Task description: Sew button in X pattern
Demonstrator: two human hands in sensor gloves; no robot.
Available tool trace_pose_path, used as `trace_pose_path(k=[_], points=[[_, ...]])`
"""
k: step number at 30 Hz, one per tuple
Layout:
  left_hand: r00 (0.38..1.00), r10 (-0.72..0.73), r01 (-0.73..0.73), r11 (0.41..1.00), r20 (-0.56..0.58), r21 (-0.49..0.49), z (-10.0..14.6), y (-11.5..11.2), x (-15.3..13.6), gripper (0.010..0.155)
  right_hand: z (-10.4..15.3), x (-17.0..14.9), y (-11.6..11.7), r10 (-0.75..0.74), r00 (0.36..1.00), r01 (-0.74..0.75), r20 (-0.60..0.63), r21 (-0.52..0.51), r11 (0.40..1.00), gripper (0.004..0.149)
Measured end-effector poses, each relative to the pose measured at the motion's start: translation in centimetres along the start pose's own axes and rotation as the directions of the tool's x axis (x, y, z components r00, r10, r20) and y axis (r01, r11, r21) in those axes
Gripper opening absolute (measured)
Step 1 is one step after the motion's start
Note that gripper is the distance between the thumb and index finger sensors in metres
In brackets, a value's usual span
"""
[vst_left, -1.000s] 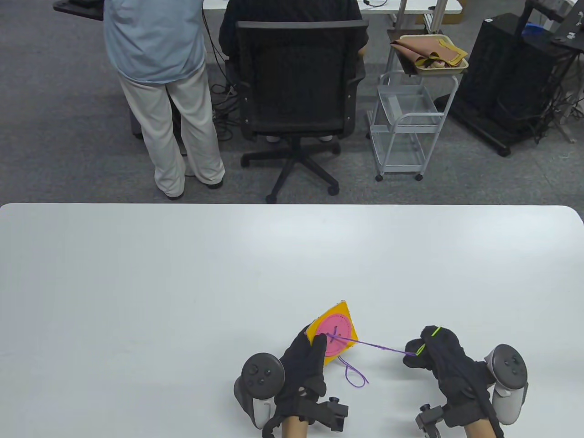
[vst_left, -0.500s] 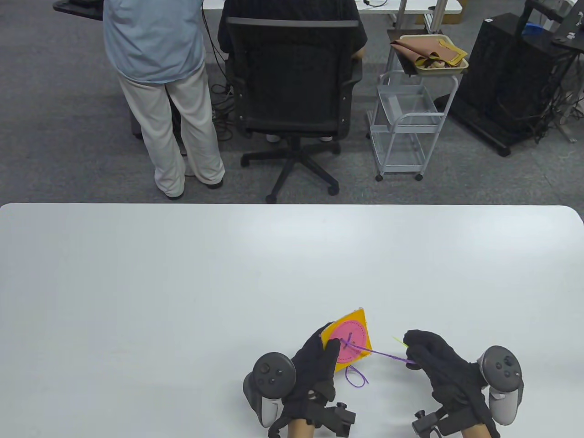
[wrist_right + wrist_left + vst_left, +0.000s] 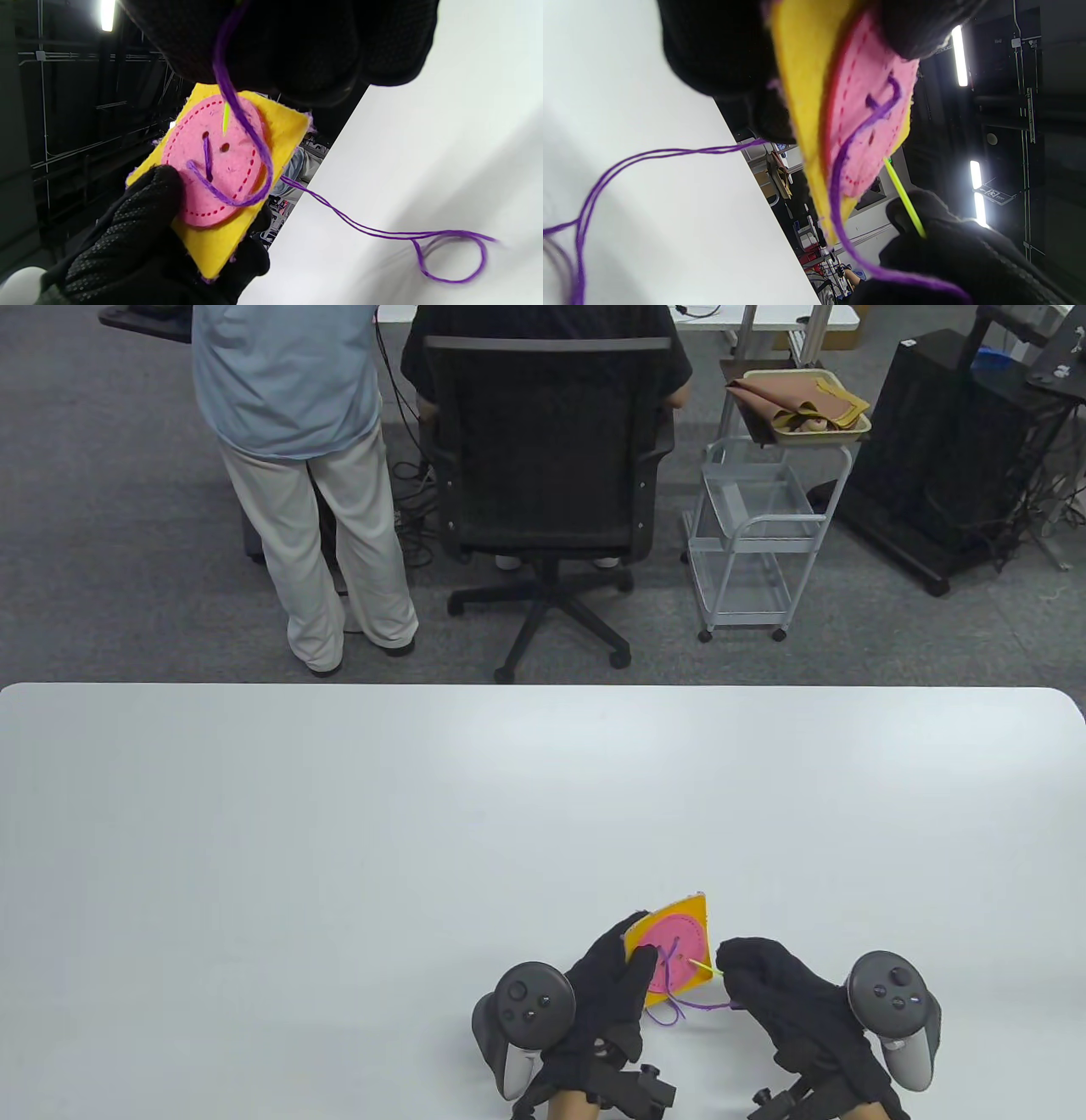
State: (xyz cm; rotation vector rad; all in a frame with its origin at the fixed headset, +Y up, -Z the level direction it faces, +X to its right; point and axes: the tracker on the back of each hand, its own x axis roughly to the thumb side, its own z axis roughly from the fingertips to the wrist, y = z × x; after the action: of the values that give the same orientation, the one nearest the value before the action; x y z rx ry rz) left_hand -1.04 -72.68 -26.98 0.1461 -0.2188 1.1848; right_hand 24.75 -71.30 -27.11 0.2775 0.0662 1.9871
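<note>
My left hand (image 3: 607, 984) pinches a yellow felt square (image 3: 685, 918) with a pink felt button (image 3: 672, 957) on it, lifted off the table. The square also shows in the right wrist view (image 3: 220, 250), with the button (image 3: 225, 173) and one purple stitch between two holes. My right hand (image 3: 768, 993) holds a yellow-green needle (image 3: 704, 966) whose tip points at the button's face (image 3: 869, 123); the needle (image 3: 903, 197) shows in the left wrist view. Purple thread (image 3: 679, 1005) runs slack from the button to my right hand, and a loop (image 3: 449, 254) lies on the table.
The white table (image 3: 424, 814) stretches ahead and to both sides. Beyond its far edge stand an office chair (image 3: 547, 475), a person in pale trousers (image 3: 297, 475), a white wire cart (image 3: 751, 543) and a black cabinet (image 3: 950, 449).
My right hand moved left toward the button, bringing the needle tip up to it; the taut thread went slack. My left hand shifted right with the felt square.
</note>
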Motion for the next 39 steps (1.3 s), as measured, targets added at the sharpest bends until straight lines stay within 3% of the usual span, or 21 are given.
trace_pose_path(k=[18, 39], points=[[0.977, -0.197, 0.201, 0.978, 0.086, -0.051, 0.1, -1.3, 1.6, 0.047, -0.1, -0.2, 1.0, 0.148, 0.988, -0.147, -0.042, 0.027, 0.989, 0.04], [0.993, -0.083, 0.097, 0.978, 0.084, -0.182, 0.1, -2.9, 1.7, 0.048, 0.1, -0.2, 1.0, 0.216, 0.973, -0.221, -0.076, -0.064, 0.973, 0.043]])
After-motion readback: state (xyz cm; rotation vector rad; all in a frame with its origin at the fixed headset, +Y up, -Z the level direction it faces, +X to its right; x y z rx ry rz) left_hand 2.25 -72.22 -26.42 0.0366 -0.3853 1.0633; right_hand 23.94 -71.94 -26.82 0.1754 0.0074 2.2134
